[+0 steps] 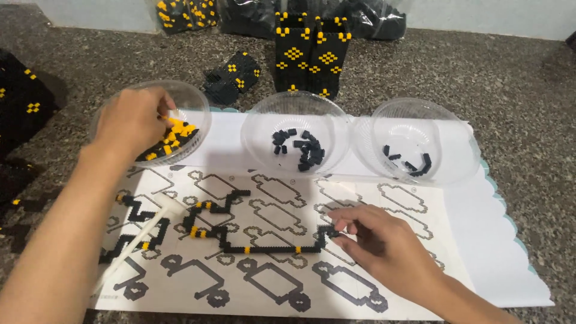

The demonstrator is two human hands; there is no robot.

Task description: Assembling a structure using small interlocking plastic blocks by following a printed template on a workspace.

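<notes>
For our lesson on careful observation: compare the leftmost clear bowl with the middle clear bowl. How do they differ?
The leftmost bowl holds yellow and black pieces; the middle bowl holds only black ones. The left hand reaches into the leftmost bowl; no hand touches the middle bowl. The leftmost bowl's contents are partly hidden by that hand; the middle bowl's show fully. Both are clear, round, and stand along the sheet's far edge.
</notes>
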